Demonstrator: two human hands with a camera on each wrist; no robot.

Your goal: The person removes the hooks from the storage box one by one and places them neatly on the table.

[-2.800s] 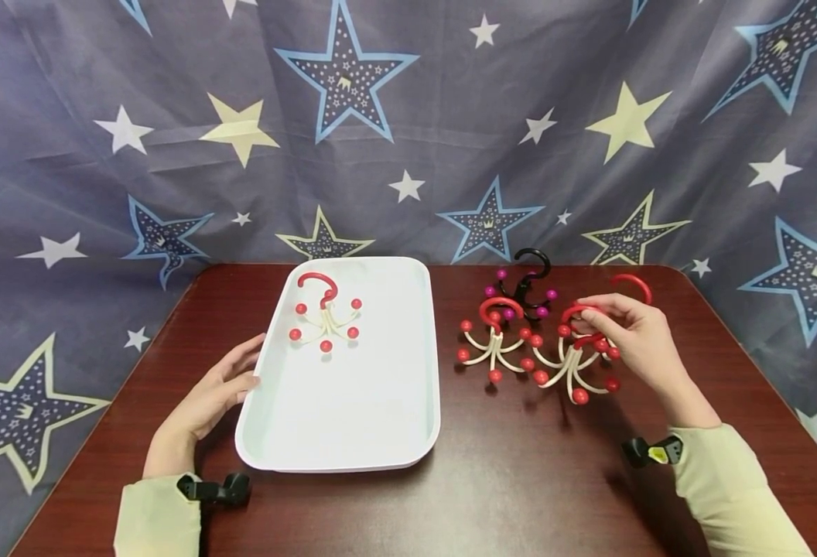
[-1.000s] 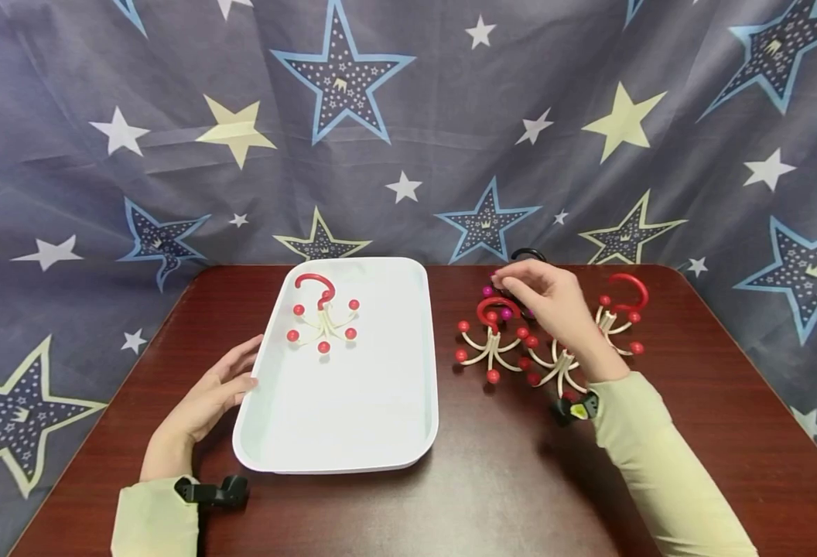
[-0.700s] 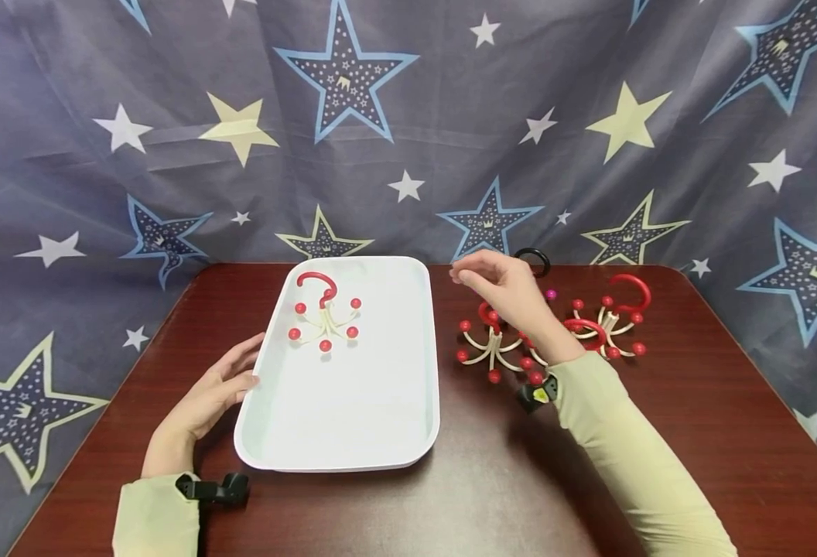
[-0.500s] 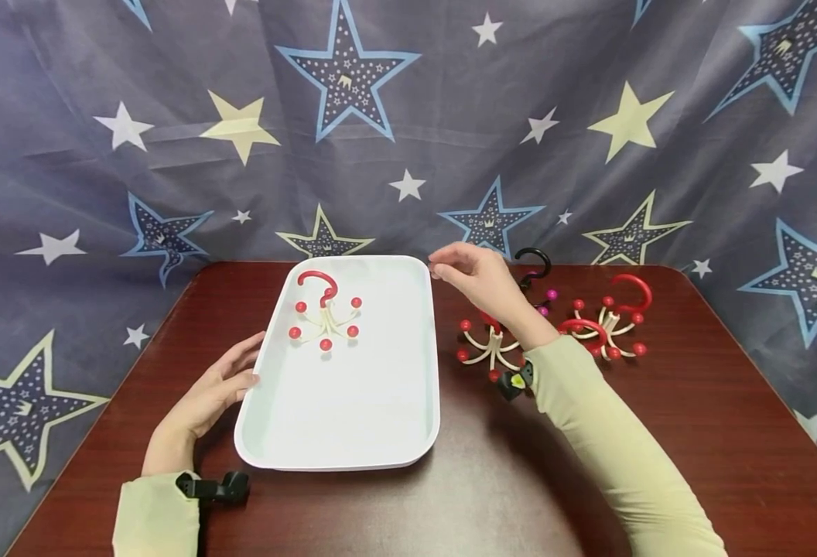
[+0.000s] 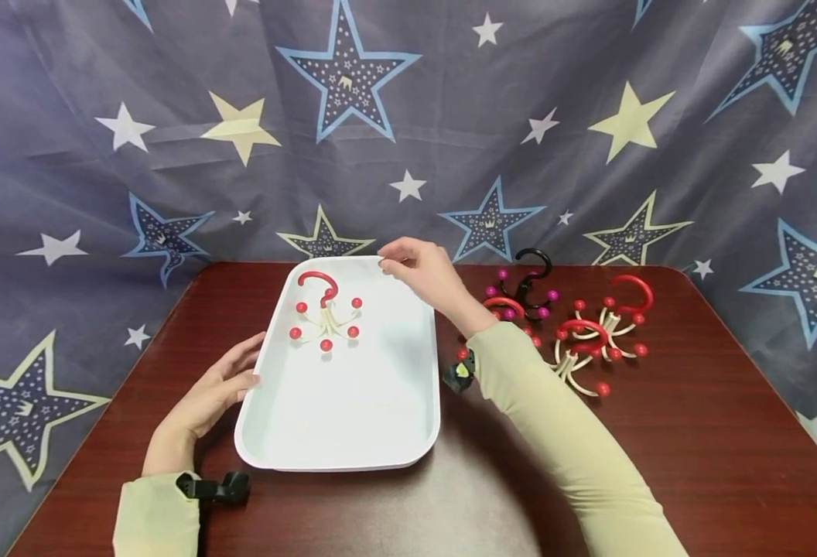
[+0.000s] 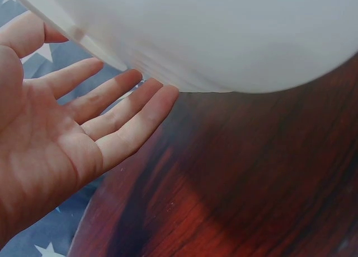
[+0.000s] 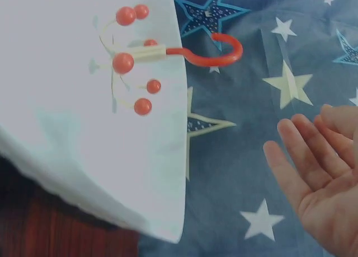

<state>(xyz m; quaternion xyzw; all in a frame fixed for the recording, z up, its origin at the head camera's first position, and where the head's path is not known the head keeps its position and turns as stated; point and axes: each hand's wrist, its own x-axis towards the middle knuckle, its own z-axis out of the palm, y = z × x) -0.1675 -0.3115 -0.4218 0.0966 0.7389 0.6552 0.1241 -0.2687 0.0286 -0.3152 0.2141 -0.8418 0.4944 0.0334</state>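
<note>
My left hand (image 5: 203, 402) is at the left side of a white tray (image 5: 339, 422), thumb on its rim. The left wrist view shows the fingers (image 6: 131, 122) nearly straight, tips against the tray's outer wall. Inside the tray, toward the far left, stands a multi-arm hanging hook (image 5: 326, 319) with a red hook top, cream arms and red ball ends. My right hand (image 5: 425, 275) hovers over the tray's far right corner. Its fingers are loosely bent, and the right wrist view shows nothing held in that hand (image 7: 324, 178), with the hanging hook off to the left.
Right of the tray on the brown table (image 5: 694, 433) stand three more red-and-cream hanging hooks: one partly behind my right sleeve (image 5: 502, 303), one nearer the front (image 5: 565, 365), one farther right (image 5: 610, 329). A black one with magenta balls (image 5: 524, 289) is behind. A star-patterned curtain (image 5: 408, 139) hangs behind the table.
My right hand has let go of the front red-and-cream hanging hook, now standing on the table, and has moved left past the black one to the tray's far corner. The left hand stays put.
</note>
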